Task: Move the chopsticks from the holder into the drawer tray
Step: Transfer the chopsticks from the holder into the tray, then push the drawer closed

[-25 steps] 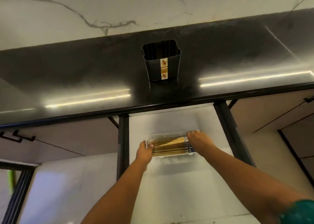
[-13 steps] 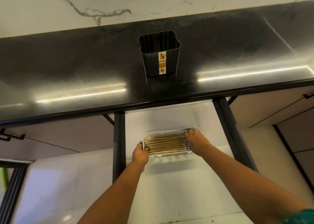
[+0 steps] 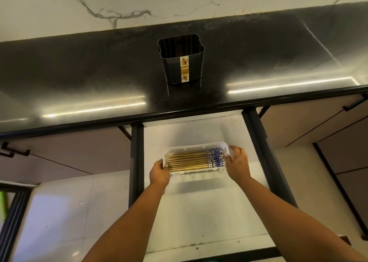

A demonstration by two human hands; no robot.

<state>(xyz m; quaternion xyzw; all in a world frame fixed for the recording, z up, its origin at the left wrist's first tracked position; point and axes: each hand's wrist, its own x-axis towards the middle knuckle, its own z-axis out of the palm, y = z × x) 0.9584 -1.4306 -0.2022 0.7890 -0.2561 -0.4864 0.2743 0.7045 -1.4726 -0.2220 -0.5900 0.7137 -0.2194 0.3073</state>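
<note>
Fingers [image 3: 236,151] of the right hand [image 3: 238,165] and the left hand [image 3: 159,173] grip the ends of the white tray [image 3: 196,146] at mid frame. The chopsticks [image 3: 196,160] lie flat inside it, in the open drawer [image 3: 199,212]. The black holder [image 3: 182,59] stands above on the dark counter [image 3: 79,72].

The place is a home kitchen. A polished black counter [image 3: 99,78] spans the frame's middle, backed by a white veined marble wall [image 3: 79,1] along the top. Below the counter, handled cabinet fronts [image 3: 59,152] flank an open drawer [image 3: 199,212] at lower centre. A utensil holder [image 3: 182,62] stands on the counter.
</note>
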